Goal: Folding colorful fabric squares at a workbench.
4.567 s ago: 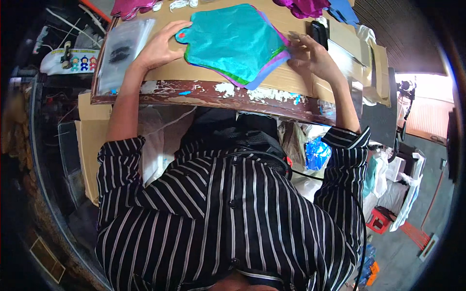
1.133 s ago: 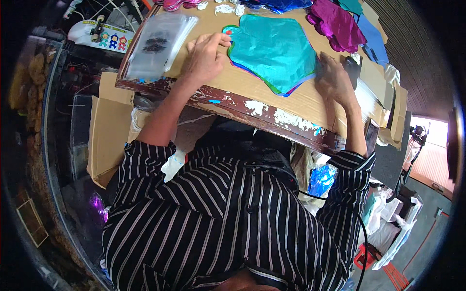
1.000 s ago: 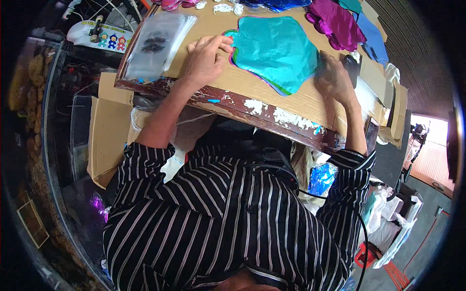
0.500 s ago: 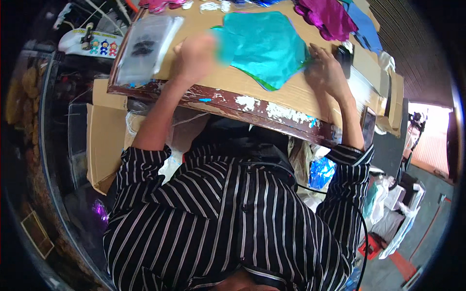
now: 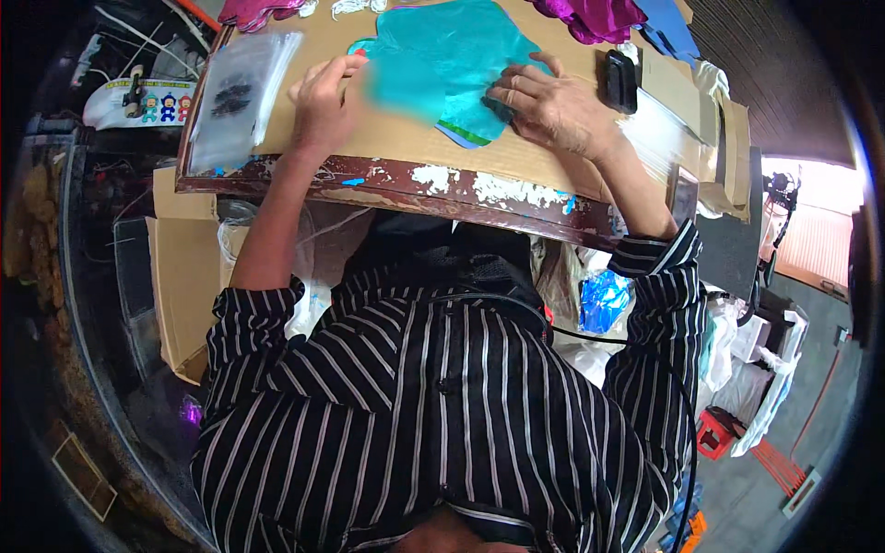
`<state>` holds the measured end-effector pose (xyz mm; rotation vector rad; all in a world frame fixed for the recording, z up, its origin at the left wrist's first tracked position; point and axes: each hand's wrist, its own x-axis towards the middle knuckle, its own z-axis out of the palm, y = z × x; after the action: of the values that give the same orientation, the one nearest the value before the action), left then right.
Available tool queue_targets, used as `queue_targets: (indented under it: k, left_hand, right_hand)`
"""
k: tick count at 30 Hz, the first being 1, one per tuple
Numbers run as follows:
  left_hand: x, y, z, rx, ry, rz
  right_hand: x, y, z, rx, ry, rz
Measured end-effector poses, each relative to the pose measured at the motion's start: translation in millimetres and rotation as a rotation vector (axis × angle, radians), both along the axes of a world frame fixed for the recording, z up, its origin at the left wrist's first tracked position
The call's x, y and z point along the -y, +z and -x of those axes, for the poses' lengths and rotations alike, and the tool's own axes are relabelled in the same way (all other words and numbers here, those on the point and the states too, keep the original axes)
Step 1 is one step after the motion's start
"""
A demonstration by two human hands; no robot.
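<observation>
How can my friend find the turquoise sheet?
Find the cardboard-covered table. The shiny turquoise sheet reaches from the left hand to under the right hand. Its colour sets it apart from the purple pile beyond and clear bags at left.

Worn brown table, grey floor
White patches mark the table's chipped front edge; at far right, bright light shows below a dark ribbed panel.
</observation>
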<state>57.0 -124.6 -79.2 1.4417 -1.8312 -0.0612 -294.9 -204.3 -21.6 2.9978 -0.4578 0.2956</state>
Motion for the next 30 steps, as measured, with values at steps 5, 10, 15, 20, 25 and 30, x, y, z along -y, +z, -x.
queue_targets:
  k: [5,10,15,20,25,30]
  left_hand:
    - [-2.6,-3.8,-3.4,-0.006,0.003,0.004]
    - [-13.6,15.3,7.6,0.118,-0.003,-0.004]
    - [-19.4,40.8,39.2,0.347,-0.339,0.095]
    - [-10.0,42.0,61.6,0.336,-0.479,0.057]
    - [-1.3,37.6,69.6,0.303,-0.490,0.051]
    - [4.1,34.1,74.8,0.279,-0.489,0.046]
  right_hand:
    - [-7.7,3.0,-2.6,0.004,0.041,-0.007]
    - [-16.7,-1.8,1.1,0.025,-0.052,-0.179]
    - [-19.5,-6.0,2.2,0.067,-0.059,-0.288]
    - [15.1,-20.5,9.7,0.384,-0.391,-0.262]
    - [60.2,-48.8,3.6,0.445,-0.494,-0.332]
    - [56.6,-50.6,9.4,0.432,-0.453,-0.319]
